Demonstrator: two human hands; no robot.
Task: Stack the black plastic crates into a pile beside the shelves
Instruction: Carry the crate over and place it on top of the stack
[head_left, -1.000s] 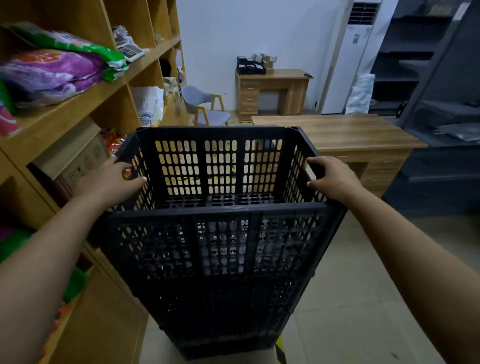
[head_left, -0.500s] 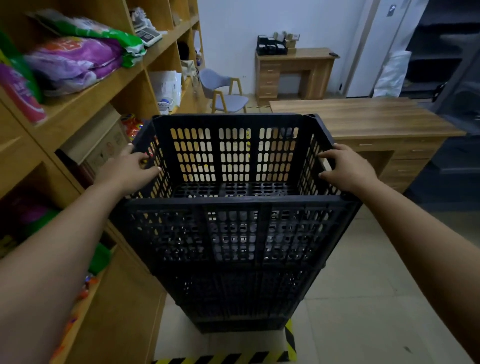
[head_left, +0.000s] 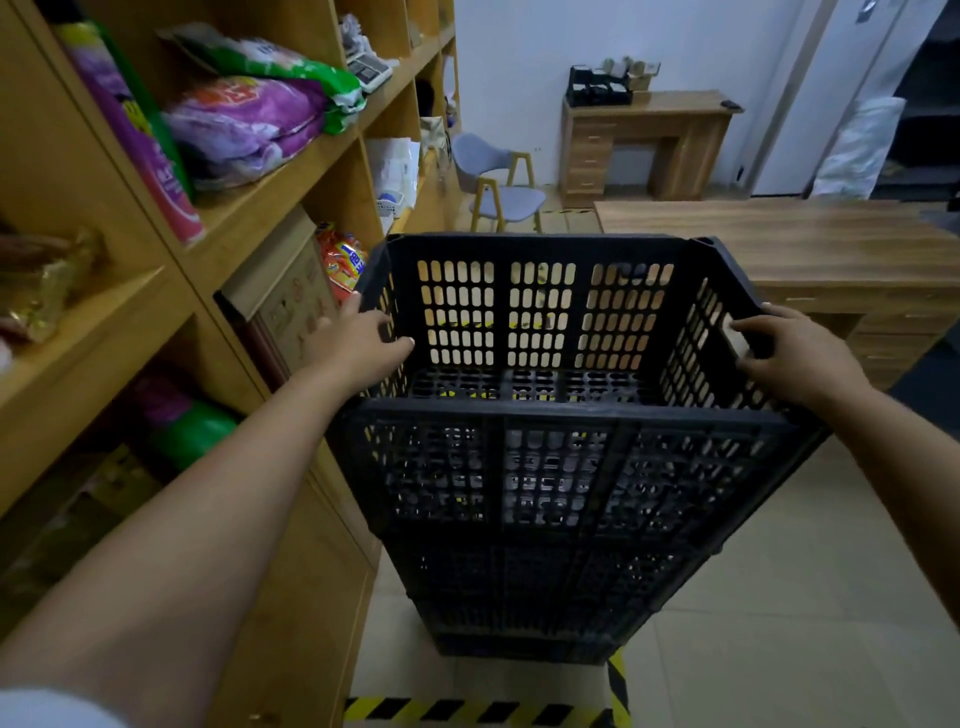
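A pile of black perforated plastic crates (head_left: 545, 587) stands on the floor right beside the wooden shelves (head_left: 270, 192). The top crate (head_left: 545, 415) sits level on the pile and has nothing inside. My left hand (head_left: 358, 345) grips the rim of its left wall, thumb inside and fingers outside, close to the shelf. My right hand (head_left: 795, 353) grips the rim of its right wall, fingers curled over the edge. How many crates lie below the top one is hard to tell.
The shelves hold bags, a carton (head_left: 291, 306) and packets level with the crate. A wooden desk (head_left: 779, 244) stands just right of and behind the pile. A grey chair (head_left: 498, 192) and a second desk (head_left: 644, 135) are further back. Yellow-black tape (head_left: 467, 709) marks the floor in front.
The view has drawn back and tilted down, so more floor and the striped tape show. Both hands stay on the top crate's side rims; the pile has not visibly shifted.
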